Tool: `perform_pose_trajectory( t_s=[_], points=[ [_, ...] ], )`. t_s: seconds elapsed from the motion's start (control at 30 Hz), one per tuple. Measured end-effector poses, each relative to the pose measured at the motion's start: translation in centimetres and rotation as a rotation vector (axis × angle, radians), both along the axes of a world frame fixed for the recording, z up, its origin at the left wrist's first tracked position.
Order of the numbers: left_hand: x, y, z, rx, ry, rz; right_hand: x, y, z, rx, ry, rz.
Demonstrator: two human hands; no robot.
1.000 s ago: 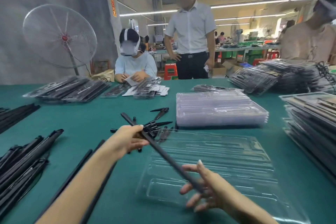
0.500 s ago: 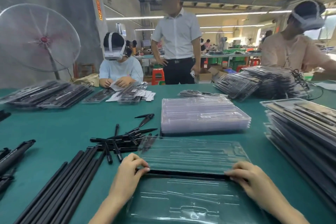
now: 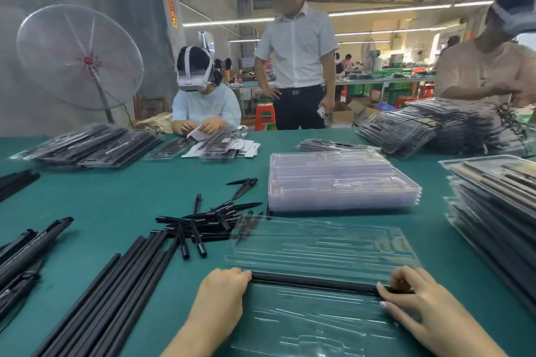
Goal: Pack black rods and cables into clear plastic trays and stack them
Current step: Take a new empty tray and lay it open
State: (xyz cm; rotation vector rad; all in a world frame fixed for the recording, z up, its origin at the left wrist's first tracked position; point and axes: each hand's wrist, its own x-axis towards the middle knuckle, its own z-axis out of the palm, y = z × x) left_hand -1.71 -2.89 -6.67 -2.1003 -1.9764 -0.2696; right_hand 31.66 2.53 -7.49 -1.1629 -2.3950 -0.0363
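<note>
One long, matte black rod [image 3: 314, 282] lies crosswise in the middle groove of a clear, glossy moulded plastic tray [image 3: 319, 252] on the green worktop [image 3: 116, 200]. The left hand [image 3: 222, 294] presses its left end with curled fingers; the right hand [image 3: 417, 298] pinches the right end, apparently between thumb and fingertips. Beside the left hand lies a bundle of smooth black rods [image 3: 116, 293]; behind the tray, one stack of empty clear trays [image 3: 339, 180].

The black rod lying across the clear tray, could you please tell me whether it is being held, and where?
Yes: the left hand and the right hand hold the black rod by its two ends, down in the clear tray.
</note>
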Motion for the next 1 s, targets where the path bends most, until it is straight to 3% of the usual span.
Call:
perform_pose_trajectory(
  t_s=[0.03,0.13,0.2,0.3,0.37,0.47,0.53,0.6,0.73,0.83,1.0],
  points=[
    [0.0,-0.3,-0.1,-0.044,-0.018,-0.017,-0.2,0.0,0.0,0.034,-0.016,0.0],
    [-1.5,0.3,-0.2,-0.042,-0.293,0.0,-0.5,0.1,-0.3,0.05,0.0,-0.022],
    [-3.1,1.2,0.7,0.046,-0.475,0.027,-0.5,0.1,-0.6,0.075,0.004,-0.033],
    [-6.1,2.9,1.4,0.224,-0.585,0.235,-0.8,-0.1,-0.5,0.09,0.027,-0.076],
    [-7.7,3.9,1.3,0.152,-0.564,0.417,-1.0,-0.4,-0.7,0.132,0.024,-0.111],
    [-8.5,5.0,0.5,-0.066,-0.323,0.608,-0.8,-0.5,-0.7,-0.015,0.068,-0.134],
    [-8.7,5.7,0.2,-0.074,-0.138,0.672,-0.7,-0.3,-1.1,-0.12,0.088,-0.111],
    [-8.8,5.8,0.3,-0.047,-0.146,0.682,-0.9,-0.2,-1.2,-0.155,0.048,-0.085],
    [-7.7,5.3,1.5,0.149,-0.759,0.576,-0.6,-0.1,-0.8,-0.176,0.099,-0.121],
    [-3.9,4.2,3.9,0.172,-0.972,0.322,-0.7,-0.2,-0.5,-0.148,0.271,-0.12],
    [5.3,2.5,5.3,-0.266,-1.476,-0.053,-1.0,-0.8,0.8,-0.196,0.644,-0.051]
  ],
)
